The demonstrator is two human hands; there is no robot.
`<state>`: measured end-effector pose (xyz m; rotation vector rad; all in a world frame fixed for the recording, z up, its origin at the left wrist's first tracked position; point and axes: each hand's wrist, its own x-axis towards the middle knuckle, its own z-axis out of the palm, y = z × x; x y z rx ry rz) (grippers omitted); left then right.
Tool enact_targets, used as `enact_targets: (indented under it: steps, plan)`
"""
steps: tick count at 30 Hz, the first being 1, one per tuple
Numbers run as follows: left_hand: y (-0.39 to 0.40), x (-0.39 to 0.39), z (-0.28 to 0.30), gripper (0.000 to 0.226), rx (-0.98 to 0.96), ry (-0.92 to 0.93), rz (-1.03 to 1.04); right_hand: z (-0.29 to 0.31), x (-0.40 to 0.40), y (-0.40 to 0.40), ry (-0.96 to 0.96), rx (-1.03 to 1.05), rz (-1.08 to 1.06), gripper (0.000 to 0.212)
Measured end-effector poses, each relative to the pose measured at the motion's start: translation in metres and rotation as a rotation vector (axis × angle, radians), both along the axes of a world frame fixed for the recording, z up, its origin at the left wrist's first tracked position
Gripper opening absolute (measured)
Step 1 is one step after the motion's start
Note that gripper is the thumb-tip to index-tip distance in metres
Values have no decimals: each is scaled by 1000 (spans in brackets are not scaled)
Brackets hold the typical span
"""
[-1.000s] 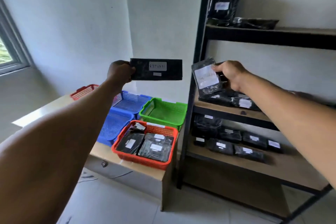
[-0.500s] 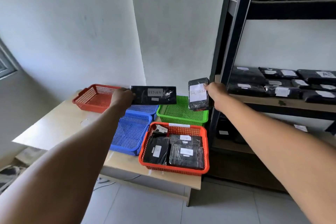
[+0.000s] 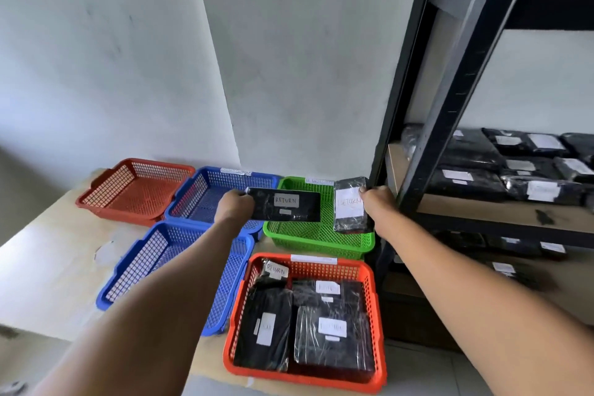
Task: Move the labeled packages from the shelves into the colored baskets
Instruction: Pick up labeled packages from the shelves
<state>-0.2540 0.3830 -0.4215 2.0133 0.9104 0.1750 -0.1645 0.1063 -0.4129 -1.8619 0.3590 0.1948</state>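
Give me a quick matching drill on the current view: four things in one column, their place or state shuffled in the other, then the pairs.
Things:
1. left hand
2. right hand
3. near orange basket
4. green basket

Place or state:
A. has nothing lying in it
B. holds several black packages
C. grips a long flat RETURN package
D. grips an upright RETURN package

Pairs: 1-C, 2-D, 3-B, 4-A

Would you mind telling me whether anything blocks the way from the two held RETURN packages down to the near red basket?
Nothing visible does. The left hand holds one package, the right hand another, both over the green basket. The near red basket is open-topped, though packages already cover most of its floor.
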Motion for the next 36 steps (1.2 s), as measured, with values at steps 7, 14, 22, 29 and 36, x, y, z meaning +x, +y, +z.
enact_targets:
  steps: [7,14,22,29,36]
  plan:
    - [12,63,-42,13,-45,104,-40,-41,51,20,68,-13,-61,26]
    - [57,125,-58,24,-54,100,17,-90,98,47,185,-3,-163,20]
    - [92,161,-88,14,-169,-22,174,-165,143,128,401,143,-93,20]
    - [118,166,-122,18,-259,-50,142,-205,159,186,443,175,-89,19]
    - [131,159,-137,11,-275,-33,112,-208,163,205,396,-106,-108,31]
